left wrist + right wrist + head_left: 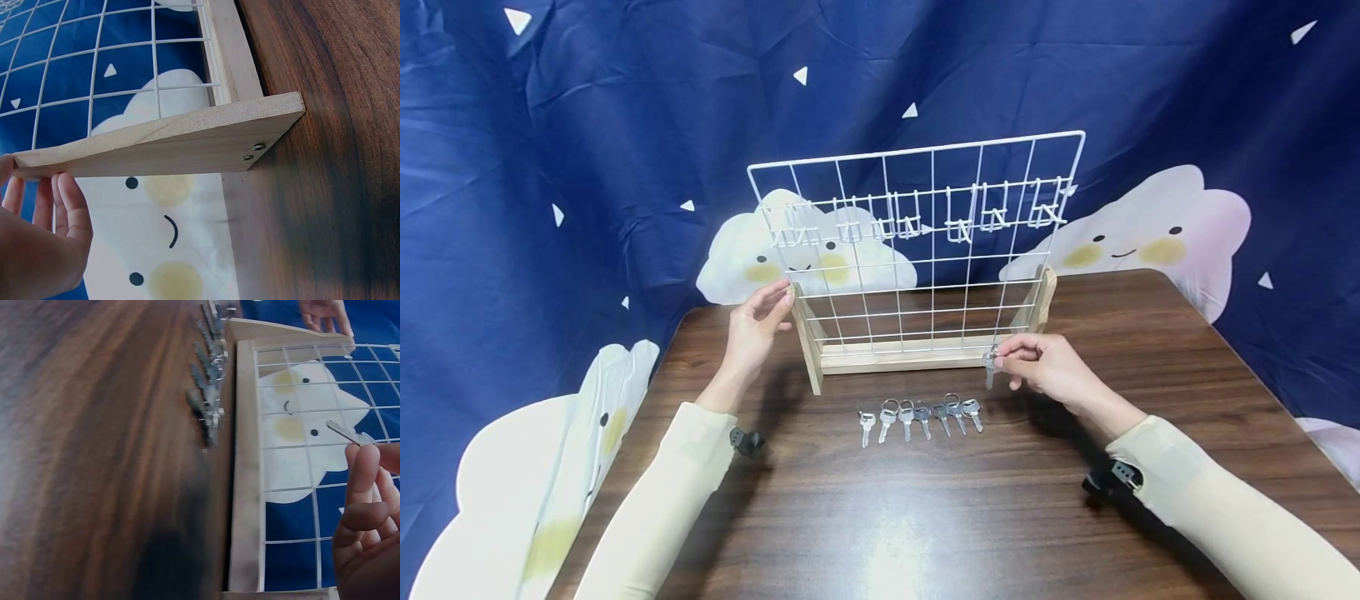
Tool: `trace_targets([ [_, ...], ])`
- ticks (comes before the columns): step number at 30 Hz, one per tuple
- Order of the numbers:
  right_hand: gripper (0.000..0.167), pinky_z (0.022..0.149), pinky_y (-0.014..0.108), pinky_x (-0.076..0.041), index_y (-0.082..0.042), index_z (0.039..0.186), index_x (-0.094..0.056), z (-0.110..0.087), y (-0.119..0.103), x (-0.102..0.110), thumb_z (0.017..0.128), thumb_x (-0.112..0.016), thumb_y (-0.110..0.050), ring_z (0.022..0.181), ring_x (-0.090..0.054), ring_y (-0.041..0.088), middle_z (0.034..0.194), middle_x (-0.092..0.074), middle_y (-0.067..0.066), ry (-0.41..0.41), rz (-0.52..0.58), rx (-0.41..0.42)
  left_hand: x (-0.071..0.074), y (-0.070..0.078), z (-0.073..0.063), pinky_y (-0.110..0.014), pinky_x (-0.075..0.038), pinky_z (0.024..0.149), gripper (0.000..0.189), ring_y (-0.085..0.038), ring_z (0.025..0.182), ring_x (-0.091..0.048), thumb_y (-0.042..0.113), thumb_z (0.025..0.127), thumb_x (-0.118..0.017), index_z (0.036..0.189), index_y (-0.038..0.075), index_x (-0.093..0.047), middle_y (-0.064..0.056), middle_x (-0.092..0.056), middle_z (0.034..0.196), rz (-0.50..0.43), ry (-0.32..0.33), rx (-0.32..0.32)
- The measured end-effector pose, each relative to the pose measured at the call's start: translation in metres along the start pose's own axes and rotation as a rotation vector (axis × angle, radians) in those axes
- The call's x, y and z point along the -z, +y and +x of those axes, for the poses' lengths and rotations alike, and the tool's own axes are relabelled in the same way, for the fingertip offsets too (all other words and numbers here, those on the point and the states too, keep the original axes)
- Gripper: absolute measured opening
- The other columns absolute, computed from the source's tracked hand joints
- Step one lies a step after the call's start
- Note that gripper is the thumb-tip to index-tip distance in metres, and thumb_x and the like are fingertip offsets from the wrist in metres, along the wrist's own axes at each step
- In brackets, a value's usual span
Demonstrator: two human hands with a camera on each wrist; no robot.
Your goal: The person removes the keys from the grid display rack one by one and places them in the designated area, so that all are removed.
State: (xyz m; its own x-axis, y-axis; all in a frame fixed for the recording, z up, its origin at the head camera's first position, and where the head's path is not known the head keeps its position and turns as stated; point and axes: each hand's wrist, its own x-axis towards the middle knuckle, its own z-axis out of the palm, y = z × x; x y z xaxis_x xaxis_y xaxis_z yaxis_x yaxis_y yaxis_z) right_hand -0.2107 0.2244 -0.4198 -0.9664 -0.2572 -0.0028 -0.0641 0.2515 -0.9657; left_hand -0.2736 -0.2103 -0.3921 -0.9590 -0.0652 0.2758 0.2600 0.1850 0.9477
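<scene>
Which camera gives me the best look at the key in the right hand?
The right wrist view: the key juts out from the pinching fingers, sharp against the wire grid. The head view shows it small, hanging from the right hand. The left wrist view misses it entirely.

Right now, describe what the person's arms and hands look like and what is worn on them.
Both arms wear long, pale cream sleeves that end at the wrists. The left hand and right hand are bare: no gloves or rings visible. Under each wrist sits a small black device, one on the left, one on the right.
</scene>
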Motion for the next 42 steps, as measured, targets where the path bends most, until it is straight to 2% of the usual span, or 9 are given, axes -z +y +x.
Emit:
trace_targets([
  [5,0.029,0.038,0.014,-0.03,0.01,0.109,-0.061,0.001,0.01,-0.001,0.091,-0.071,-0.009,0.055,-0.059,0.008,0.074,-0.073,-0.009,-0.057,0.007,-0.055,0.0,0.001,0.0,-0.032,-0.064,0.082,0.045,-0.004,0.103,-0.067,0.029,0.096,-0.069,0.135,0.008,-0.062,-0.019,-0.063,0.137,-0.005,0.001,0.001],
  [13,0.026,0.041,0.017,-0.038,0.009,0.104,-0.065,0.005,0.02,-0.001,0.087,-0.072,-0.009,0.056,-0.061,0.01,0.079,-0.074,0.003,-0.095,-0.097,-0.107,-0.001,0.0,0.0,-0.03,-0.064,0.081,0.044,-0.004,0.104,-0.067,0.027,0.096,-0.069,0.135,0.008,-0.062,-0.019,-0.063,0.137,-0.012,0.0,0.002],
  [14,0.024,0.042,0.018,-0.038,0.008,0.103,-0.066,0.005,0.021,-0.001,0.087,-0.072,-0.009,0.056,-0.061,0.01,0.08,-0.073,0.004,-0.103,-0.11,-0.113,-0.001,0.004,-0.001,-0.032,-0.064,0.082,0.043,-0.004,0.104,-0.066,0.025,0.096,-0.068,0.135,0.007,-0.061,-0.019,-0.062,0.137,-0.013,-0.004,0.009],
  [20,0.016,0.039,0.017,-0.035,0.002,0.098,-0.069,0.008,0.032,-0.002,0.086,-0.068,-0.008,0.055,-0.06,0.01,0.082,-0.074,0.012,-0.138,-0.204,-0.165,-0.001,0.003,0.0,-0.028,-0.064,0.08,0.043,-0.004,0.104,-0.066,0.025,0.096,-0.068,0.135,0.007,-0.061,-0.018,-0.062,0.137,-0.018,-0.003,0.015],
  [23,0.016,0.039,0.017,-0.035,0.0,0.098,-0.069,0.008,0.034,-0.003,0.085,-0.069,-0.009,0.055,-0.06,0.011,0.08,-0.074,0.01,-0.147,-0.224,-0.185,-0.001,0.0,0.0,-0.024,-0.064,0.078,0.044,-0.004,0.104,-0.067,0.027,0.096,-0.069,0.135,0.008,-0.061,-0.018,-0.062,0.137,-0.016,0.0,0.01],
  [28,0.019,0.041,0.018,-0.038,0.003,0.099,-0.069,0.008,0.038,-0.004,0.084,-0.071,-0.008,0.055,-0.059,0.01,0.08,-0.075,0.009,-0.174,-0.214,-0.175,-0.001,0.001,0.0,-0.023,-0.064,0.078,0.044,-0.005,0.104,-0.067,0.028,0.096,-0.069,0.135,0.009,-0.062,-0.018,-0.063,0.137,-0.014,0.0,0.006],
  [33,0.019,0.051,0.023,-0.052,0.006,0.099,-0.068,0.008,0.044,-0.006,0.084,-0.071,-0.005,0.054,-0.058,0.01,0.081,-0.075,0.011,-0.192,-0.203,-0.172,0.0,0.001,0.0,-0.028,-0.064,0.081,0.045,-0.004,0.103,-0.067,0.028,0.096,-0.069,0.135,0.008,-0.062,-0.018,-0.063,0.137,-0.012,-0.001,0.009],
  [37,0.016,0.051,0.025,-0.054,0.005,0.097,-0.069,0.008,0.047,-0.008,0.084,-0.071,-0.005,0.054,-0.058,0.01,0.078,-0.074,0.01,-0.184,-0.23,-0.164,0.0,0.001,0.001,-0.035,-0.064,0.085,0.045,-0.004,0.103,-0.067,0.028,0.096,-0.069,0.135,0.008,-0.062,-0.018,-0.063,0.137,-0.006,0.001,0.012],
  [42,0.013,0.05,0.024,-0.052,0.003,0.094,-0.07,0.008,0.05,-0.01,0.082,-0.07,-0.004,0.053,-0.059,0.011,0.074,-0.073,0.007,-0.163,-0.294,-0.151,0.0,-0.001,0.001,-0.036,-0.064,0.085,0.044,-0.004,0.102,-0.067,0.028,0.096,-0.068,0.135,0.008,-0.061,-0.018,-0.063,0.137,-0.004,0.0,0.009],
])
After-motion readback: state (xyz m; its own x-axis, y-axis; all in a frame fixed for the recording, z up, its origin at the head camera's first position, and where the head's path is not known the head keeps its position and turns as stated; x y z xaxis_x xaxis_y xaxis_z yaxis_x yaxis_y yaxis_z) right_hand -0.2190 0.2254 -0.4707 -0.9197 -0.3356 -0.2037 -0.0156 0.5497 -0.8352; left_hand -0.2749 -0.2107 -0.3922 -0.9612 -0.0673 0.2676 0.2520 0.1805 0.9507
